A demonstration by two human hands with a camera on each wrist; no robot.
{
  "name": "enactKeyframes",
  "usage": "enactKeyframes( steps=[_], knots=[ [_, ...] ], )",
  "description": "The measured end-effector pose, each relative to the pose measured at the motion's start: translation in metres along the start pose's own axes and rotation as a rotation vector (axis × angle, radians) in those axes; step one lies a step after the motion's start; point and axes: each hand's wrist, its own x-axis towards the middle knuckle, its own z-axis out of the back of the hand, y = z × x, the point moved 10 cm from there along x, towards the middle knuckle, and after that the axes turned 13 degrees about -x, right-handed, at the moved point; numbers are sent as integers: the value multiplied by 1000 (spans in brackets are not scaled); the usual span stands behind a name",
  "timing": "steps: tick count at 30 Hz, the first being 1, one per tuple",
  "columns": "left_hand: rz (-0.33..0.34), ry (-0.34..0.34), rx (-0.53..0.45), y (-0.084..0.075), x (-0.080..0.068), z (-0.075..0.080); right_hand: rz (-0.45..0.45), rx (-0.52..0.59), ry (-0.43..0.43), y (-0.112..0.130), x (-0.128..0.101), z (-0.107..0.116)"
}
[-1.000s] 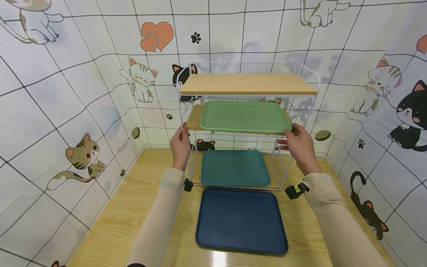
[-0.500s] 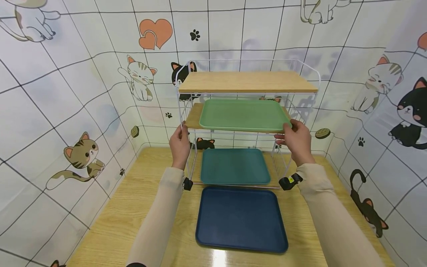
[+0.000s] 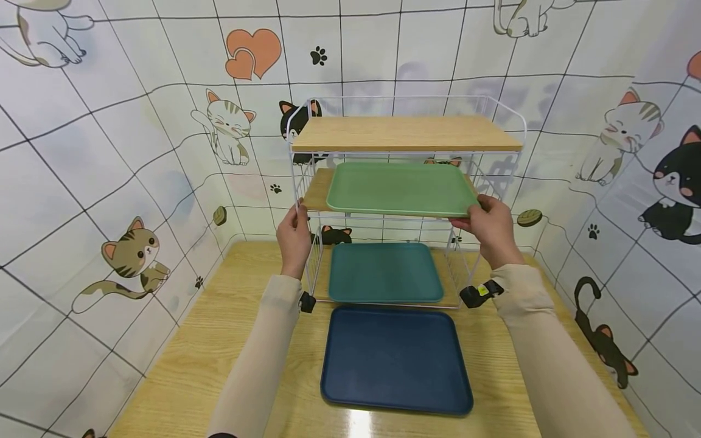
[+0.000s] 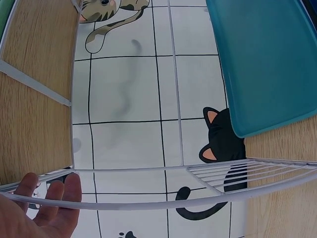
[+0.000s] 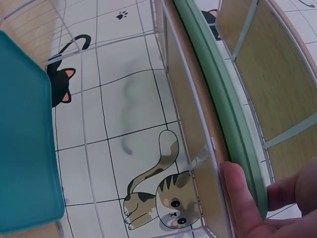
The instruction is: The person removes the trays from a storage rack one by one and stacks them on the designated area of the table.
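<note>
- Here, your right hand [image 3: 489,226] pinched the front right corner of the green tray [image 3: 400,189], thumb above the rim and fingers curled beneath it; the tray lay on the middle shelf of the white wire rack [image 3: 406,141].
- Your left hand [image 3: 294,238] rested with relaxed, nearly straight fingers against the rack's front left post, gripping nothing.
- The teal tray [image 3: 385,273] sat on the bottom shelf, and the dark blue tray [image 3: 395,361] lay just in front of the rack.
- Everything stood on a pale wooden table [image 3: 202,353], glossy near its front edge.
- White tiled walls with cartoon cats [image 3: 131,258], paw prints and orange hearts closed in three sides.
</note>
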Motion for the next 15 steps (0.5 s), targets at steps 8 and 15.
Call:
enactKeyframes(
  steps=[8, 15],
  knots=[
    [-14, 3, -15, 0, 0, 0, -25, 91, 95, 2, -2, -4],
    [1, 7, -30, 1, 0, 0, -22, 147, 115, 2, -3, -5]
  ],
)
